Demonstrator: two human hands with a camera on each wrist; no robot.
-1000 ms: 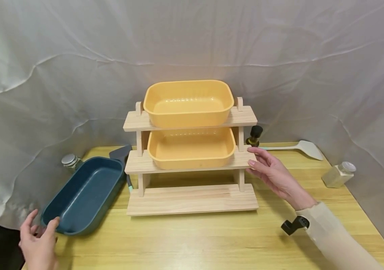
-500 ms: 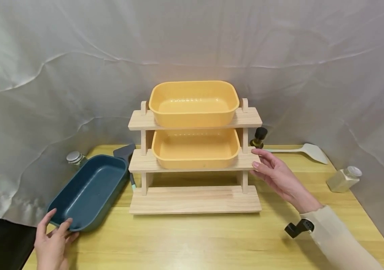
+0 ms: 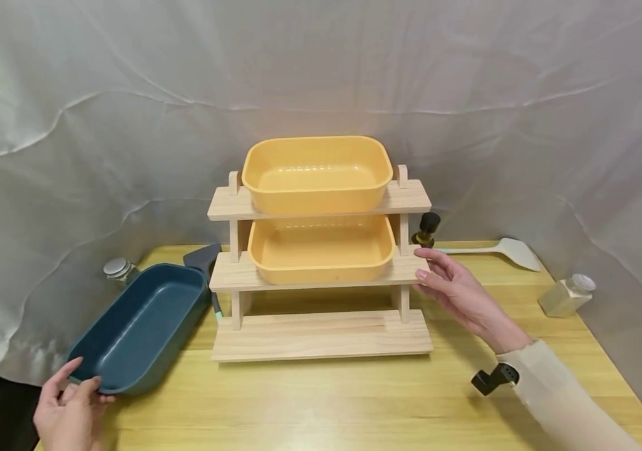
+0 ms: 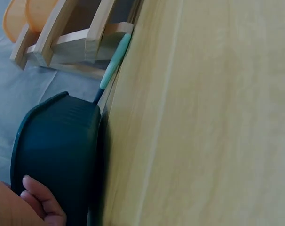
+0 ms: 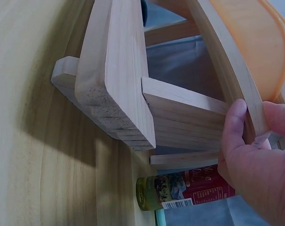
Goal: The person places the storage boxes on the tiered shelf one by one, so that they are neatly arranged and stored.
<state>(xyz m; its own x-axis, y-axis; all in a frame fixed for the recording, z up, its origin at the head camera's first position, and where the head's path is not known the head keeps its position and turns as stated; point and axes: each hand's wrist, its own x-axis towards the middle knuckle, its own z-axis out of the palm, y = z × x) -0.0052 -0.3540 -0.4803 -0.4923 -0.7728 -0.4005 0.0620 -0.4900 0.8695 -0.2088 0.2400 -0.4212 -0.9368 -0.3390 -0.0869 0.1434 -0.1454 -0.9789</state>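
A three-tier wooden shelf rack (image 3: 321,335) stands mid-table, with one yellow bin (image 3: 317,181) on its top tier and another yellow bin (image 3: 321,250) on the middle tier. My right hand (image 3: 461,294) pinches the right end of the middle board; in the right wrist view its thumb and fingers lie on opposite faces of that board (image 5: 232,61). To the left, a dark blue bin (image 3: 146,326) sits at an angle. My left hand (image 3: 69,407) grips its near end at the rim, fingers curled against the outer wall in the left wrist view.
A dark spatula (image 3: 202,257) lies between blue bin and rack, its mint-tipped handle (image 4: 116,59) reaching toward the rack. Behind stand a glass jar (image 3: 119,269) at left and a black-capped bottle (image 3: 426,228). A white spatula (image 3: 515,252) and another jar (image 3: 567,295) lie right.
My left hand has closed on the blue bin's near rim, its fingers loosely spread there a second ago. The head view shifted slightly; the right hand keeps its hold on the middle board.
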